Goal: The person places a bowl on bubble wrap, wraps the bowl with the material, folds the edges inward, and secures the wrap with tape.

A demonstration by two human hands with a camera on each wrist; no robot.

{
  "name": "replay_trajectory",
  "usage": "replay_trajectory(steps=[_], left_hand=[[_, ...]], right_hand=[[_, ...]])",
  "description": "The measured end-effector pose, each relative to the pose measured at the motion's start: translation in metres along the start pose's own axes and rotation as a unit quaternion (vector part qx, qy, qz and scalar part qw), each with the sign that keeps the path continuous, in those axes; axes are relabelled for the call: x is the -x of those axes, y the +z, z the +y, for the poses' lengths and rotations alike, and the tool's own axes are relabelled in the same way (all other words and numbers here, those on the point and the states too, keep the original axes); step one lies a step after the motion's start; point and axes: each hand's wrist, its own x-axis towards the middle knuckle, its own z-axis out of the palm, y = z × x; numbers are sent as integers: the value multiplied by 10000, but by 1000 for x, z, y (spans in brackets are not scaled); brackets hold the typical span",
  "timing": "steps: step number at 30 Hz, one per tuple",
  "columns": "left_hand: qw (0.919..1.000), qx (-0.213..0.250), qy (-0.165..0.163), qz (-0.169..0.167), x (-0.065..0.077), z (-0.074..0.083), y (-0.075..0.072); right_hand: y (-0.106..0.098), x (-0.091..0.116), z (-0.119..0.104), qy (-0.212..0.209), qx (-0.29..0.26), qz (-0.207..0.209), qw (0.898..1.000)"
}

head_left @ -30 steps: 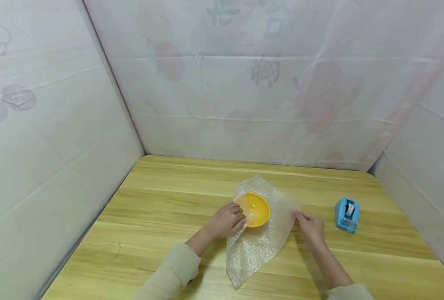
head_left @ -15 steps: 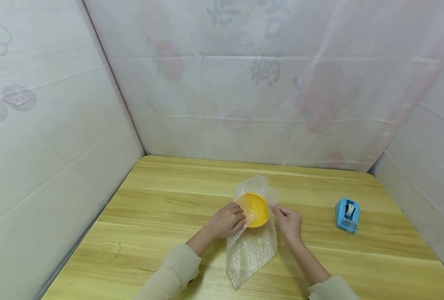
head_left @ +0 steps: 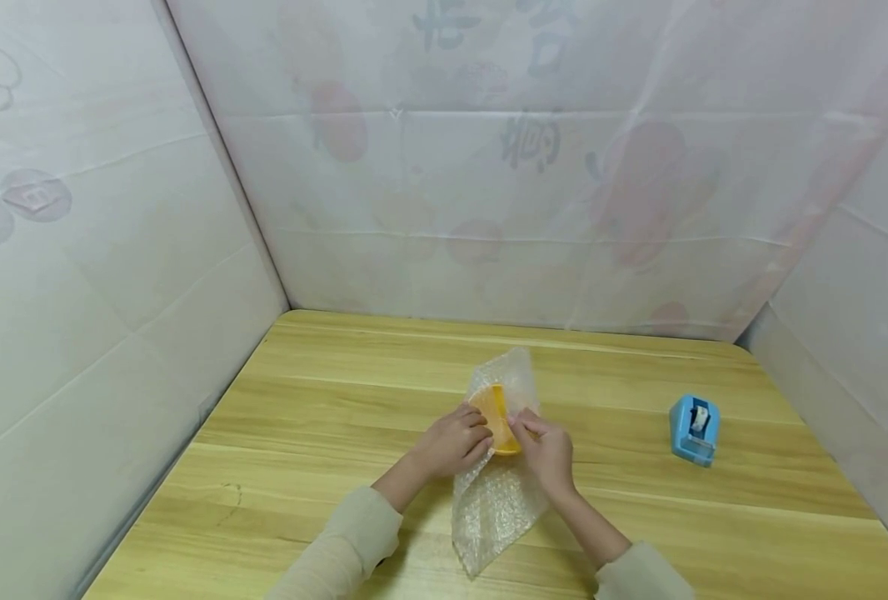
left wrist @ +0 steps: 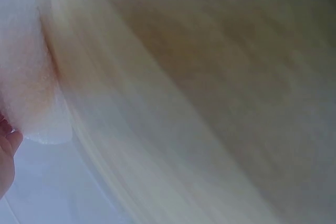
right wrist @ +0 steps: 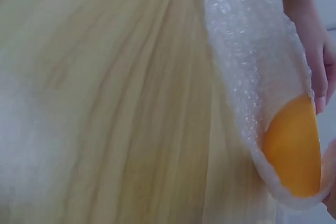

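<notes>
A yellow bowl sits upright on a sheet of bubble wrap, both sides of which are folded up over it. Only a strip of the bowl's inside shows bare in the head view; its yellow wall shows within the wrap in the right wrist view. My left hand holds the left flap down at the bowl's rim, fingers bent over it. Opposite, my right hand pinches the right flap between thumb and fingers over the bowl. The left wrist view catches only a few fingertips by the wrap.
A blue tape dispenser with a roll of tape stands on the right side of the wooden table. Pale printed fabric walls enclose the table at the back and both sides.
My right hand has moved left, drawing the right flap of bubble wrap up and across the bowl, so less of the bowl shows bare. My left hand has stayed in place.
</notes>
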Motion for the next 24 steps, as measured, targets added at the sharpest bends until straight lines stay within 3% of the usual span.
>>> replay_trajectory(steps=[5,9,13,16,21,24], left_hand=[[9999,106,-37,-40,0,0,-1],[9994,351,-30,17,1,-1,0],[9973,636,35,362,2,-3,1],[9962,551,212,641,2,-4,1],[9997,77,212,-66,1,-3,1],[9988,7,48,-490,1,-1,1]], right_hand=[[0,4,4,-764,699,-366,9939],[-2,7,8,-1297,1148,-673,9826],[-5,10,13,-1742,1455,-904,9697],[-6,12,17,-2025,1615,-1001,9607],[-11,11,23,-2429,1689,-1238,9472],[-20,10,28,-3050,1841,-1355,9245]])
